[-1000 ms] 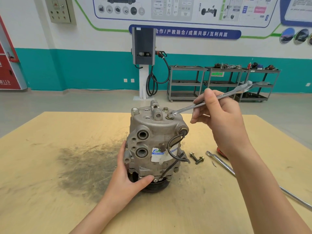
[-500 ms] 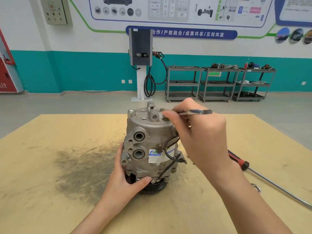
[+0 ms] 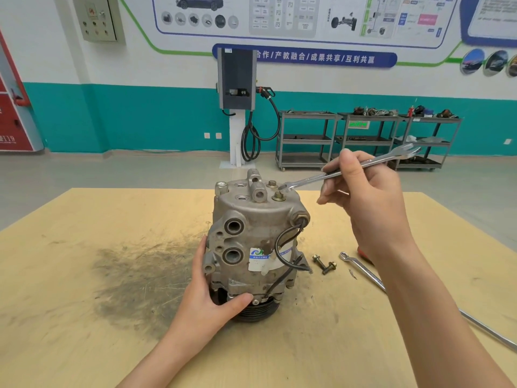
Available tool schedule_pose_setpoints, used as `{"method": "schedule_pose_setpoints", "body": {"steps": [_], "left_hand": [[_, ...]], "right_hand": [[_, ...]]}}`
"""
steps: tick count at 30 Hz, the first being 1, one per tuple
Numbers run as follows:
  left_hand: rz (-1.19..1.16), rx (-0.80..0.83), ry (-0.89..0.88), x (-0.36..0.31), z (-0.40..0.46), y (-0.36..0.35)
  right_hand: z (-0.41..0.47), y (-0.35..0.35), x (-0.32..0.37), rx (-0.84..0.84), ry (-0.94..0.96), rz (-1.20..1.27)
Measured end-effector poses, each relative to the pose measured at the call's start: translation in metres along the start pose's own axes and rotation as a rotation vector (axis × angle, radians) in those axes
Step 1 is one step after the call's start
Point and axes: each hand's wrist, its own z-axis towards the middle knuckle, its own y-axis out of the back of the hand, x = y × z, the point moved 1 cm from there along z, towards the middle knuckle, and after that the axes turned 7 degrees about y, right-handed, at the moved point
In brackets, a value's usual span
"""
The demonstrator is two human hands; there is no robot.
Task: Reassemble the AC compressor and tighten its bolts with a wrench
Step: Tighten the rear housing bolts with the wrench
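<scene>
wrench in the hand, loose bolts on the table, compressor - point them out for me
wrench [image 3: 372,162], head view, on its shaft beside the fingers
loose bolts [image 3: 324,264], head view, on the shank of one of the two bolts
compressor [image 3: 260,219], head view, on the front of its metal housing

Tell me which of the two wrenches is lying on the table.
The wrench right of the compressor, beside the loose bolts; the other wrench is gripped by the right hand.
</scene>
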Motion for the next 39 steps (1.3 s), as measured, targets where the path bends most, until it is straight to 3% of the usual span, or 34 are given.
{"method": "schedule_pose_setpoints", "body": {"steps": [8, 12, 18, 24, 28, 30, 33, 39], "left_hand": [[-0.011, 0.000, 0.004, 0.003, 0.001, -0.001], [-0.013, 0.000, 0.006, 0.000, 0.000, -0.001], [0.001, -0.004, 0.003, 0.000, 0.000, -0.001], [0.007, -0.007, 0.013, 0.001, 0.000, -0.001], [0.009, -0.012, 0.021, 0.000, 0.000, 0.000], [0.005, -0.015, 0.025, 0.000, 0.000, 0.000], [0.010, -0.021, 0.020, 0.000, 0.001, 0.000], [0.007, -0.007, 0.008, 0.003, 0.002, 0.000]], "right_hand": [[0.004, 0.006, -0.002, 0.033, -0.199, 0.163], [0.004, 0.006, -0.003, 0.041, -0.202, 0.131], [-0.002, -0.004, 0.004, 0.085, 0.049, -0.068], [-0.015, -0.020, 0.016, 0.062, 0.341, -0.422], [-0.025, -0.032, 0.020, 0.064, 0.631, -0.725], [-0.027, -0.035, 0.020, 0.057, 0.689, -0.765], [-0.023, -0.030, 0.022, 0.006, 0.599, -0.617], [-0.007, -0.010, 0.015, -0.017, 0.155, -0.121]]}}
